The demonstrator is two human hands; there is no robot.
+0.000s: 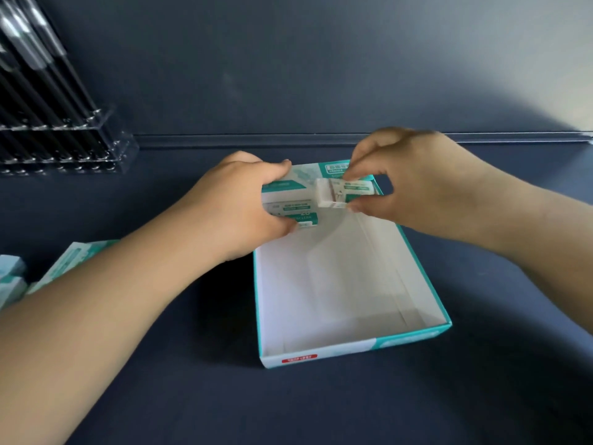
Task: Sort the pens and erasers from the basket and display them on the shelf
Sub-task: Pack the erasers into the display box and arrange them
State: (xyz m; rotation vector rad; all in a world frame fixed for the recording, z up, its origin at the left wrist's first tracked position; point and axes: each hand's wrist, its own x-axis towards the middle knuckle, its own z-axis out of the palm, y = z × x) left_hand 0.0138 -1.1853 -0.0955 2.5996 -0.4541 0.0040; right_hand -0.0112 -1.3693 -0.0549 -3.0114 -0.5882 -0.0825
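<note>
A teal-and-white cardboard display box [417, 271] lies open on the dark blue shelf, its white inside mostly bare. At its far end my left hand [237, 203] grips a stack of white-and-teal wrapped erasers [288, 210]. My right hand [414, 184] pinches one eraser [340, 192] between thumb and fingers, just right of the stack and over the box's far end. Black pens [35, 91] stand in a clear acrylic holder [106, 146] at the far left.
More teal eraser boxes [67, 264] lie at the left edge, partly behind my left forearm. A ridge [256, 138] runs along the back of the shelf below the dark wall. Open shelf surface lies in front of the box.
</note>
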